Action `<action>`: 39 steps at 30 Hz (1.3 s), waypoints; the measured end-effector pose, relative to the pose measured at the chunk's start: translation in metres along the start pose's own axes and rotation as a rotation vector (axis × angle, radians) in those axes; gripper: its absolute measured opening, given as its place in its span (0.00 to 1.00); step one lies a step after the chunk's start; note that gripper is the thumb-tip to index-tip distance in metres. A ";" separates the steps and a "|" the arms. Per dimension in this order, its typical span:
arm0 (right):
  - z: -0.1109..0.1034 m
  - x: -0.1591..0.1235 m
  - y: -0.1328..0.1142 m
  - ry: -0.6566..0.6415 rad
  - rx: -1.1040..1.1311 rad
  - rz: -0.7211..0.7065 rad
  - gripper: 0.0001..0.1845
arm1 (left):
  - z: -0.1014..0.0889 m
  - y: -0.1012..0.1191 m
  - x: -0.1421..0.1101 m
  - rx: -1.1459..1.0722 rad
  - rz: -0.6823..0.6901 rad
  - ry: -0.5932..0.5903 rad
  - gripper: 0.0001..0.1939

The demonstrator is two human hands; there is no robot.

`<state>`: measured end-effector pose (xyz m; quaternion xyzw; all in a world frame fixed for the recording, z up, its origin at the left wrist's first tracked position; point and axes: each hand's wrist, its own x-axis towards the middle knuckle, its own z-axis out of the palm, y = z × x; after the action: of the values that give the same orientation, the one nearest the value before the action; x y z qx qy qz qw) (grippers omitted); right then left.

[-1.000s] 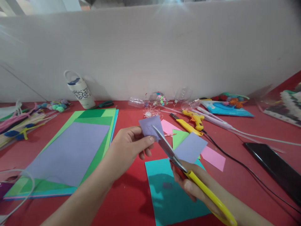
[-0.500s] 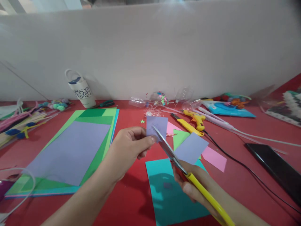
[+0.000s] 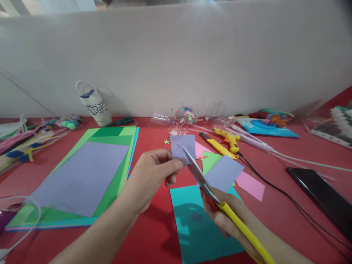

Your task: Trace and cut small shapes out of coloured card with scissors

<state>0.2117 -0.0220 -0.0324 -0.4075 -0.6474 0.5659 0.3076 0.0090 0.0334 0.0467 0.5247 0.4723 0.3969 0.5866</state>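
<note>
My left hand (image 3: 154,172) pinches a small lilac paper piece (image 3: 182,147) between thumb and fingers, holding it upright above the red table (image 3: 154,227). My right hand (image 3: 233,220) grips yellow-handled scissors (image 3: 217,198), whose blades reach up into the lower edge of that lilac piece. Under the hands lies a teal sheet (image 3: 200,223). A second lilac piece (image 3: 224,173), a green piece (image 3: 210,161) and pink pieces (image 3: 250,185) lie just beyond the scissors.
A stack of green, blue and lilac sheets (image 3: 82,176) lies left. At the back stand a white cup (image 3: 95,104), a yellow glue gun (image 3: 228,139), a yellow cutter (image 3: 217,146) and craft bags (image 3: 264,124). Pipe cleaners (image 3: 24,143) lie far left, a black phone (image 3: 321,198) right.
My left hand has turned the small lilac piece from tilted to more upright and shifted it slightly right. The scissor blades stay at its lower edge.
</note>
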 end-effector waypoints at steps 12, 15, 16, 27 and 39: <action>-0.001 -0.001 -0.010 -0.025 -0.018 0.035 0.27 | -0.004 0.009 -0.001 0.326 0.057 0.059 0.11; 0.000 -0.001 -0.013 -0.006 -0.016 0.067 0.24 | -0.004 0.008 -0.001 0.316 0.050 0.053 0.10; 0.000 -0.001 -0.012 0.004 -0.020 0.070 0.24 | -0.004 0.008 -0.001 0.314 0.048 0.052 0.10; 0.002 0.000 0.001 0.027 0.025 0.072 0.21 | -0.004 0.005 0.000 0.210 0.020 0.044 0.07; 0.002 0.000 -0.007 0.007 0.024 -0.027 0.26 | 0.007 -0.005 -0.002 0.011 0.009 0.005 0.09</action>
<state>0.2087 -0.0227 -0.0255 -0.3968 -0.6451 0.5679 0.3223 0.0149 0.0291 0.0416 0.5291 0.4735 0.3983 0.5806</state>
